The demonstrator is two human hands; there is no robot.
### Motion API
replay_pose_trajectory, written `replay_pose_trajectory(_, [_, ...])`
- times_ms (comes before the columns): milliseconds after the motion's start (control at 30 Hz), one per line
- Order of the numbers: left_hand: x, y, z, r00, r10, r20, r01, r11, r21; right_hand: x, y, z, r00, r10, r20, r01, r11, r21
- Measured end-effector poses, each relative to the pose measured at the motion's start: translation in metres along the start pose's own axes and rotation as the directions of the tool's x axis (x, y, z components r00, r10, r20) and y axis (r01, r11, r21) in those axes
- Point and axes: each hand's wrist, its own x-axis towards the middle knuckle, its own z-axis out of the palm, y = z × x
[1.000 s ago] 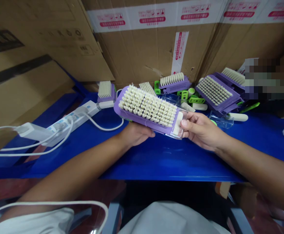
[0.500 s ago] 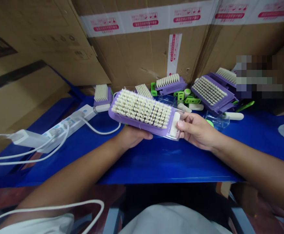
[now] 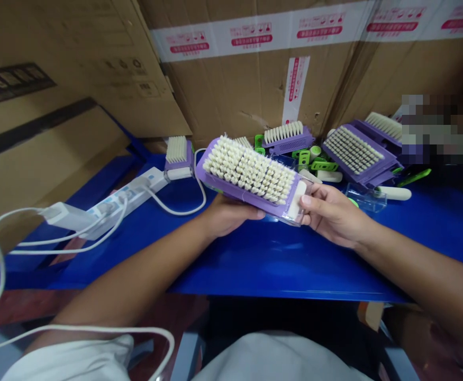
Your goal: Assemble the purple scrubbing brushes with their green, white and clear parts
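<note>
A purple scrub brush head (image 3: 251,172) with thick off-white bristles is held bristles up over the blue table. My left hand (image 3: 229,216) supports it from beneath, the thumb along its near edge and the other fingers hidden under it. At its right end my right hand (image 3: 332,214) pinches the clear plastic and white end piece (image 3: 297,201) between thumb and fingers. Behind it lie a similar brush head (image 3: 288,136), several green clips (image 3: 303,158) and a stack of purple brush heads (image 3: 354,151). Another brush head (image 3: 179,153) rests to the left.
A white power strip (image 3: 124,201) with cables lies at the left on the blue table (image 3: 255,270). Cardboard boxes (image 3: 231,84) wall the back. A white cable (image 3: 96,329) loops across the left foreground. Clear plastic pieces (image 3: 368,197) and a white handle-like part (image 3: 393,193) lie at right.
The whole view has shifted, so the scene sits slightly further right. Both hands keep the same hold on the brush head, whose tilt has barely changed.
</note>
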Motion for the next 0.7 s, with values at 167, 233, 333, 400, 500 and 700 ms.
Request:
replay_pose_trajectory(167, [0.0025, 0.0003, 0.0026, 0.998, 0.009, 0.058, -0.013, 0.998, 0.065, -0.0005, -0.0014, 0.0032, 0.998, -0.029, -0.052, 0.029, 1.000, 0.010])
replay_pose_trajectory(233, [0.0036, -0.0003, 0.0027, 0.996, -0.009, 0.091, 0.002, 0.997, 0.082, -0.0001, -0.0008, 0.0034, 0.997, -0.025, -0.067, 0.025, 1.000, 0.007])
replay_pose_trajectory(333, [0.0049, -0.0025, 0.0025, 0.990, -0.021, 0.140, 0.007, 0.994, 0.105, 0.0004, 0.0009, 0.0024, 0.996, -0.015, -0.084, 0.015, 1.000, -0.002])
replay_pose_trajectory(400, [0.0054, -0.0043, 0.0021, 0.986, -0.006, 0.164, -0.014, 0.993, 0.118, 0.0003, 0.0017, 0.0020, 0.996, -0.016, -0.088, 0.015, 1.000, -0.004])
replay_pose_trajectory(500, [0.0051, -0.0059, 0.0018, 0.981, 0.024, 0.192, -0.049, 0.990, 0.129, -0.0006, 0.0027, 0.0027, 0.995, -0.039, -0.087, 0.039, 0.999, 0.004])
replay_pose_trajectory(700, [0.0031, -0.0022, 0.0055, 0.973, -0.001, 0.230, -0.057, 0.968, 0.246, -0.0028, 0.0078, 0.0044, 0.998, -0.045, -0.054, 0.047, 0.998, 0.030])
